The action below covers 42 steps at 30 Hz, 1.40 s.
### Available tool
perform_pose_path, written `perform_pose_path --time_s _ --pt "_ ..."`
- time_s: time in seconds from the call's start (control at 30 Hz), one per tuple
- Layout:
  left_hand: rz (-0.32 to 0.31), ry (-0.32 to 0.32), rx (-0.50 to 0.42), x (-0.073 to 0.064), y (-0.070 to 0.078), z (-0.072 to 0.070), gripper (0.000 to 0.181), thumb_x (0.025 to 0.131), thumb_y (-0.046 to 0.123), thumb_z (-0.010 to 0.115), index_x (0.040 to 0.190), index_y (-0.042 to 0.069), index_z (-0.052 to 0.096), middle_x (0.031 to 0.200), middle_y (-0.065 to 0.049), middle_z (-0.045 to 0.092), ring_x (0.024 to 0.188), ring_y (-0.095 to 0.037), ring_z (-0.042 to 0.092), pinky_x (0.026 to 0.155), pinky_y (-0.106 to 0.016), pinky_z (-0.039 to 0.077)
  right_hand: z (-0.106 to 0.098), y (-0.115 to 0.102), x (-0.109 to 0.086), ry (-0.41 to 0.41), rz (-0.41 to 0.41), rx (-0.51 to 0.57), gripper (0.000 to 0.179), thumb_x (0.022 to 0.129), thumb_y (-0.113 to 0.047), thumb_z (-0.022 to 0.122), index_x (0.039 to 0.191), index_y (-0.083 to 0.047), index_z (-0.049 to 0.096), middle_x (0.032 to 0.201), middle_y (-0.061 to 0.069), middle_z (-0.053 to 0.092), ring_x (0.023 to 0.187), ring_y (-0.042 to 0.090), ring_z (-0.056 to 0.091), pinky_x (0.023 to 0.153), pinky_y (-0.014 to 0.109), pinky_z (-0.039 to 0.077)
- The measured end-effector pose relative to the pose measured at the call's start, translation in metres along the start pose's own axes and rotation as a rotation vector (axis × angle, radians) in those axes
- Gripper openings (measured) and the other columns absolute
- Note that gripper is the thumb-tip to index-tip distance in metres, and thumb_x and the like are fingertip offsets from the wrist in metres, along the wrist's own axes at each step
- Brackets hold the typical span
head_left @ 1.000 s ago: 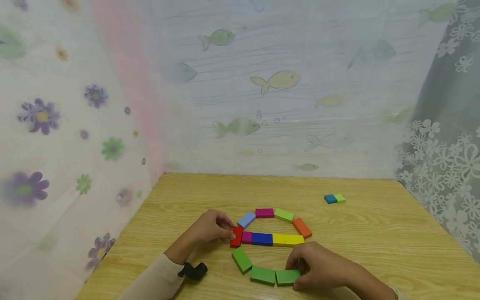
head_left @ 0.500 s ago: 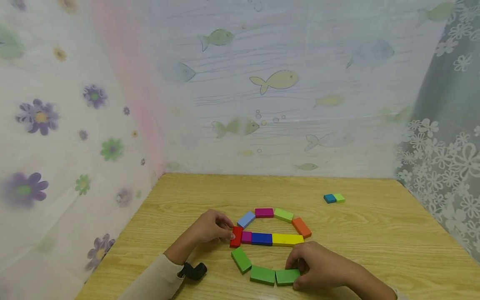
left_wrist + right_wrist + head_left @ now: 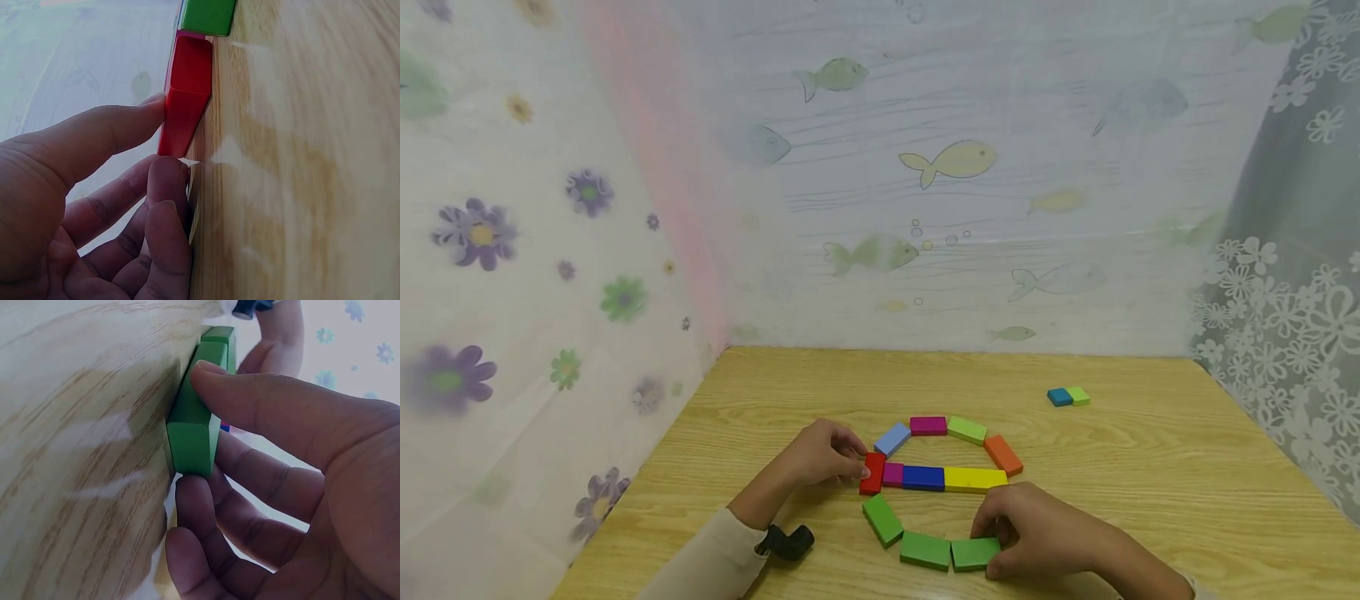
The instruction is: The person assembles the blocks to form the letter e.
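My left hand (image 3: 826,454) is at the red block (image 3: 872,473), its thumb on the block and its fingertips at the far end; the left wrist view shows this red block (image 3: 187,94) up close. Flat on the table, my right hand (image 3: 1037,533) pinches a green block (image 3: 973,554) between thumb and fingers. In the right wrist view the thumb lies along the side of that green block (image 3: 194,437). Two more green blocks, one in the middle (image 3: 925,551) and one slanted (image 3: 883,521), curve up toward the red one.
A row of magenta (image 3: 892,475), blue (image 3: 923,477) and yellow (image 3: 975,480) blocks runs right from the red one. Above it arch light blue (image 3: 892,439), magenta, lime and orange (image 3: 1003,455) blocks. Two small blocks (image 3: 1060,397) lie at the back right. A black strapped device (image 3: 790,543) is at the left wrist.
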<state>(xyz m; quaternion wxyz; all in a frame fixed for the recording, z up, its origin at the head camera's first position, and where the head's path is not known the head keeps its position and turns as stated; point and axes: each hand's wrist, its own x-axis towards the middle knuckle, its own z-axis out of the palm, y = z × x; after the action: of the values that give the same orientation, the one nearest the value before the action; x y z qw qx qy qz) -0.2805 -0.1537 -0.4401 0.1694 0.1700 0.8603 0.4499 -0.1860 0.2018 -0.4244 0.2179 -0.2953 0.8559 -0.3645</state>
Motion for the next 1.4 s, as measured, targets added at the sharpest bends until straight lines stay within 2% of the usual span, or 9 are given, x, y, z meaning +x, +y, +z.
perform_pose_path --time_s 0.37,0.8,1.07,1.27,1.4 --pt "0.019 0.0 0.008 0.003 -0.003 -0.001 0.023 0.084 0.022 0.087 0.103 0.011 0.079 0.084 -0.002 0.072 0.069 -0.018 0.066 0.06 -0.034 0.056 -0.001 -0.001 0.0 0.002 0.0 0.0 0.024 0.08 -0.025 0.09 0.1 -0.027 0.076 0.092 -0.012 0.068 0.078 0.008 0.06 0.067 0.023 0.052" --pt "0.013 0.013 0.008 0.002 -0.003 0.0 0.026 0.083 0.025 0.088 0.103 0.011 0.078 0.085 -0.004 0.071 0.069 -0.018 0.064 0.059 -0.034 0.055 -0.007 0.002 -0.004 -0.002 -0.026 0.034 0.027 0.082 -0.026 0.089 0.106 -0.023 0.076 0.099 -0.01 0.071 0.084 0.008 0.065 0.074 0.024 0.056" --pt "0.014 0.013 0.004 0.004 -0.003 -0.001 0.025 0.083 0.024 0.088 0.102 0.012 0.078 0.085 -0.003 0.071 0.067 -0.017 0.064 0.059 -0.033 0.055 -0.02 -0.002 -0.008 0.04 -0.112 0.009 0.03 0.085 -0.031 0.086 0.111 -0.02 0.076 0.107 -0.004 0.072 0.09 0.009 0.068 0.076 0.026 0.057" --pt "0.012 0.009 0.009 0.002 -0.003 0.0 0.025 0.083 0.024 0.088 0.102 0.012 0.078 0.084 -0.004 0.071 0.068 -0.017 0.064 0.059 -0.034 0.055 -0.036 -0.001 -0.009 0.054 -0.126 0.023 0.028 0.09 -0.026 0.082 0.115 -0.017 0.074 0.114 0.003 0.072 0.095 0.018 0.067 0.078 0.029 0.058" --pt "0.008 0.009 0.002 0.001 -0.004 0.0 0.025 0.083 0.024 0.088 0.103 0.012 0.078 0.085 -0.004 0.071 0.068 -0.018 0.064 0.059 -0.034 0.055 -0.048 0.002 -0.009 0.086 -0.119 -0.016 0.027 0.091 -0.027 0.081 0.115 -0.017 0.073 0.115 0.004 0.07 0.098 0.02 0.066 0.079 0.03 0.057"
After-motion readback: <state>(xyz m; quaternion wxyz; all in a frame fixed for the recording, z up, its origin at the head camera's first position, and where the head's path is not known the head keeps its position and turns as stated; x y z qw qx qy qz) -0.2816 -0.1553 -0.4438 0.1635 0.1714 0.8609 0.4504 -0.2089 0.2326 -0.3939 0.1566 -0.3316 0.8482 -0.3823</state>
